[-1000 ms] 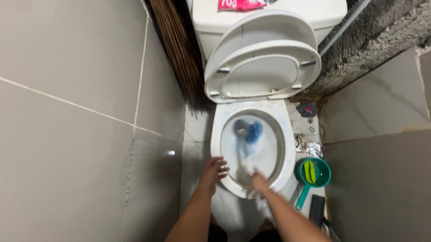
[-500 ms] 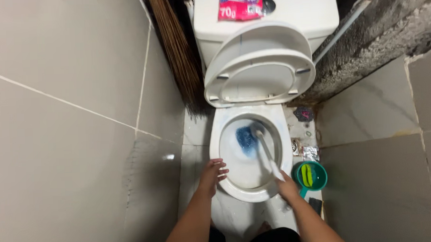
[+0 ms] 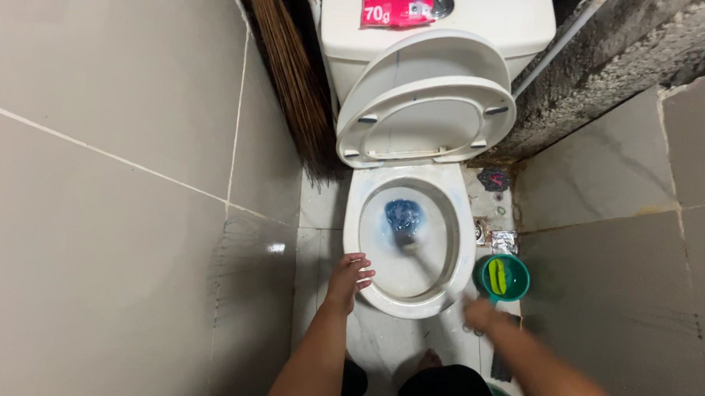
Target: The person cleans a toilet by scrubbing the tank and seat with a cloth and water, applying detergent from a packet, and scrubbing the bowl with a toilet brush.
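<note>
While the right hand (image 3: 481,314), blurred at lower right so its grip cannot be told, works the brush (image 3: 409,243) mid-frame in the bowl (image 3: 455,218), blue water could splash the open left hand (image 3: 349,278) on the rim.

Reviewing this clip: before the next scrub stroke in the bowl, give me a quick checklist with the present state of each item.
1. Seat and lid raised clear of the bowl: ok.
2. Left hand braced on the toilet rim: ok.
3. Right hand gripping the brush: cannot tell, motion blur.
4. Brush head inside the bowl: ok.
5. Blue cleaner present in the water: ok.
6. Green dipper clear of the right arm: cannot tell, close.
</note>
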